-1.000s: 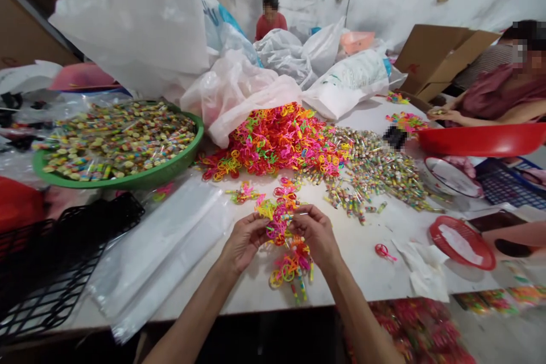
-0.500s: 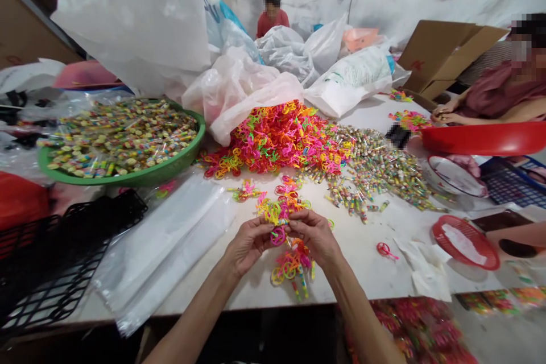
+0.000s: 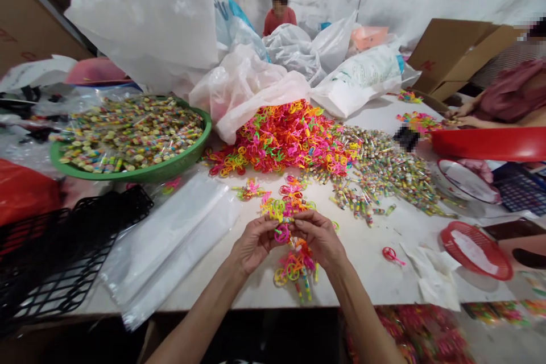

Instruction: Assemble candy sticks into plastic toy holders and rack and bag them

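Note:
My left hand (image 3: 257, 243) and my right hand (image 3: 319, 237) meet over the table, fingertips pinched at the two ends of a small colourful tube (image 3: 287, 220). A magenta plastic ring-shaped toy piece (image 3: 281, 233) hangs just below the tube, by my left fingertips; whether it is joined to the tube I cannot tell. Beyond my fingers lies a small cluster of pink, red and yellow plastic toy pieces (image 3: 294, 200). Between my wrists, nearer the table edge, is another bunch of toy pieces (image 3: 293, 271) with striped tubes (image 3: 305, 284) among them.
A large heap of bright plastic pieces (image 3: 281, 133) spills from a white bag (image 3: 247, 82). Many small tubes (image 3: 388, 168) lie to its right; more fill a green basin (image 3: 128, 175). Clear plastic bags (image 3: 170, 244) lie left, a red basket (image 3: 452, 244) right. Two other people sit beyond.
The view has turned slightly left, so everything sits a little further right. My hands keep their pinch on the tube, with barely any movement.

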Available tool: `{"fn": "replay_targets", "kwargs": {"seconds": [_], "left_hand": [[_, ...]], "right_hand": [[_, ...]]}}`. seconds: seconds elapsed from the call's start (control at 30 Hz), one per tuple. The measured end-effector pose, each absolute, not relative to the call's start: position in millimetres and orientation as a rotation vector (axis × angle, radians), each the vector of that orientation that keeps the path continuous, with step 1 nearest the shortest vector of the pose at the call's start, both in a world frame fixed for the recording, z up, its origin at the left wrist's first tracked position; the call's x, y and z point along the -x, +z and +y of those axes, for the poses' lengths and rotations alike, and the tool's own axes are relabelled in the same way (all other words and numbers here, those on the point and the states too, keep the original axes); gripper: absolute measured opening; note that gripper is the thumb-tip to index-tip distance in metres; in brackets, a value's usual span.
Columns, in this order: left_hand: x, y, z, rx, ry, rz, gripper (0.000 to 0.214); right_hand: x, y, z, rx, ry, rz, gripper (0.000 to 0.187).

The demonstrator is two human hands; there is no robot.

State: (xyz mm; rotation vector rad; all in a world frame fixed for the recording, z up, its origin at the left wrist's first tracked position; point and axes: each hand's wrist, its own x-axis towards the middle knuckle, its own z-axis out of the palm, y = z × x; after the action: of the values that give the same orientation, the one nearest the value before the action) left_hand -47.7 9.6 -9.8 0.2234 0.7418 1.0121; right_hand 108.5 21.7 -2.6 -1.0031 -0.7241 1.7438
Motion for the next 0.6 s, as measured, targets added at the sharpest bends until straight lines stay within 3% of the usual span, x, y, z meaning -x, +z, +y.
{"fn": "replay_targets", "kwargs": {"seconds": [0.37,0.6], "left_hand": [[48.4,-7.1,9.4,-0.239,1.030,0.784,0.010],[45.4,-14.6,5.4,-0.421,1.162,1.011,0.018]], "right_hand": [[-109.3,0.1,23.4,1.036,1.737,-0.797,0.015],[-109.1,3.4,16.0,1.200,1.383,-1.188,0.011]]}}
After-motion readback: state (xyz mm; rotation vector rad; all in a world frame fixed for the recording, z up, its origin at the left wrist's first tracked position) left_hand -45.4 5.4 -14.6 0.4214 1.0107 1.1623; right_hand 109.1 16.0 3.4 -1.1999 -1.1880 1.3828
